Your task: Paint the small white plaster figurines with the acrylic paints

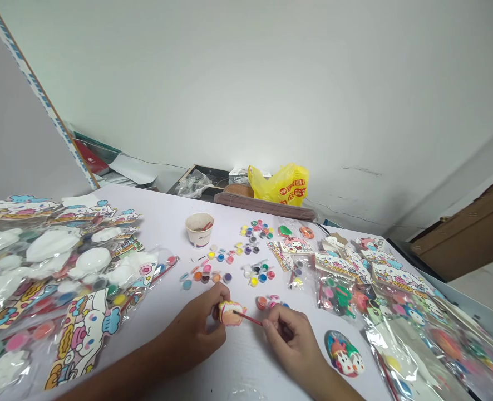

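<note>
Between the thumb and fingers of my left hand [207, 318] is a small plaster figure [231, 313], painted peach, white and yellow with a reddish line. My right hand [289, 340] pinches a thin red paintbrush [250, 318], whose tip touches the face of the figure. Just above my right hand lies an open pot of orange-red paint [262, 302] beside pink and blue ones. More small paint pots [217, 276] in several colours are scattered beyond both hands. A paper cup [199, 229] stands behind them with something reddish inside.
Bagged white plaster pieces with cartoon cards [83, 334] cover the left side. More packets [342, 267] fill the right. A painted round piece [344, 353] lies right of my right hand. A yellow plastic bag [282, 185] sits past the table's far edge, before the wall.
</note>
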Motion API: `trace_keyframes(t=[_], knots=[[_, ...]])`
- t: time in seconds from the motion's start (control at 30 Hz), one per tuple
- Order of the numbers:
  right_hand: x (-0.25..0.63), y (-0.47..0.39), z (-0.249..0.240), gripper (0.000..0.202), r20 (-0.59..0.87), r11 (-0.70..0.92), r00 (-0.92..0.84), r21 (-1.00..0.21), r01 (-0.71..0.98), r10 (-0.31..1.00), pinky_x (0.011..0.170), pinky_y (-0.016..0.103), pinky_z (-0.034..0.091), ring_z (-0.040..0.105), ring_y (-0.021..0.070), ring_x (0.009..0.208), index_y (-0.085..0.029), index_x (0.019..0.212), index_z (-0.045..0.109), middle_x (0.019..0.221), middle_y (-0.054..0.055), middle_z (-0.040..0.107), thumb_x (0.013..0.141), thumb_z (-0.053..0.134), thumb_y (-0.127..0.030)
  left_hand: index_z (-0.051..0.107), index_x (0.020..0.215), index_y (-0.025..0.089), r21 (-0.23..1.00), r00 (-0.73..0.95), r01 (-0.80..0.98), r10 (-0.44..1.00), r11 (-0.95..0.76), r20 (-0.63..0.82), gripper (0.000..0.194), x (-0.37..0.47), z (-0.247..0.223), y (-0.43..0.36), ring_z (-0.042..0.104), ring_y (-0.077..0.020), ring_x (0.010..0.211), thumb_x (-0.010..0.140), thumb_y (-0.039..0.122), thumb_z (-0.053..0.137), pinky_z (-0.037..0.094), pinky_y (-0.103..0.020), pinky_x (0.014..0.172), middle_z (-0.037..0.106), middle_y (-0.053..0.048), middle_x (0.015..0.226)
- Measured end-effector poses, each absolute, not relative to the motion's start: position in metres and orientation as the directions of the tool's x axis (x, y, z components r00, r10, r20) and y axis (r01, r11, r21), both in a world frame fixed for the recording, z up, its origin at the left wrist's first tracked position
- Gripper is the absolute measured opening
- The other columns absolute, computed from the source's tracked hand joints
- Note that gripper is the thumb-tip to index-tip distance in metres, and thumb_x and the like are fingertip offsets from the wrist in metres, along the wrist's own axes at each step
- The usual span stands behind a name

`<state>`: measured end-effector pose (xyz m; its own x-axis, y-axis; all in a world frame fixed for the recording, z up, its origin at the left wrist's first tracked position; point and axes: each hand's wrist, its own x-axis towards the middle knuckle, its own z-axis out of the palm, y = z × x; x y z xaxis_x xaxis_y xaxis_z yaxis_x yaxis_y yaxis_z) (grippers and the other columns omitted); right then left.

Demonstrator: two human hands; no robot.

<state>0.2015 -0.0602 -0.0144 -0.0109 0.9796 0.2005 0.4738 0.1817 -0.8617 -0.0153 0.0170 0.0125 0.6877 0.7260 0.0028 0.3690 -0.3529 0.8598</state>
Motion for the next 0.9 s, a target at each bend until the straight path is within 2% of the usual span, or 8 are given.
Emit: trace_keyframes(t=[0.37,0.7,0.9], knots=[[0.202,-0.0585,-0.0172,0.034,0.221,0.205,-0.017,-0.871,0.446,0.975,0.05,0.024,0.026,0.033,0.0108,0.051,-0.019,0.067,0.046,0.055,-0.005,0.037,0.094,0.05,-0.039,0.039,0.085,0.023,0.868,0.676,0.347,0.737,-0.354,0.03,0.023,-0.0146,0.0067,0.0179,0.034,-0.0125,0.066,0.072,0.004,0.044,0.029,-0.024,0.058,0.039,0.007,0.073],[0.2017,-0.0592,-0.0171,0.033,0.202,0.194,-0.029,-0.875,0.444,0.979,0.051,0.024,0.026,0.034,0.0113,0.053,-0.019,0.07,0.048,0.058,-0.005,0.039,0.095,0.05,-0.04,0.039,0.085,0.023,0.868,0.683,0.374,0.73,-0.325,-0.021,0.023,-0.0147,0.0114,0.0174,0.033,-0.0119,0.063,0.072,0.004,0.044,0.028,-0.023,0.056,0.037,0.008,0.071],[0.2013,-0.0596,-0.0168,0.034,0.192,0.182,-0.022,-0.879,0.441,0.981,0.052,0.024,0.027,0.034,0.0116,0.053,-0.019,0.069,0.046,0.058,-0.004,0.04,0.096,0.049,-0.041,0.039,0.085,0.023,0.866,0.672,0.357,0.74,-0.35,0.023,0.024,-0.0144,0.0075,0.0177,0.034,-0.012,0.065,0.072,0.004,0.044,0.029,-0.024,0.058,0.039,0.007,0.072]])
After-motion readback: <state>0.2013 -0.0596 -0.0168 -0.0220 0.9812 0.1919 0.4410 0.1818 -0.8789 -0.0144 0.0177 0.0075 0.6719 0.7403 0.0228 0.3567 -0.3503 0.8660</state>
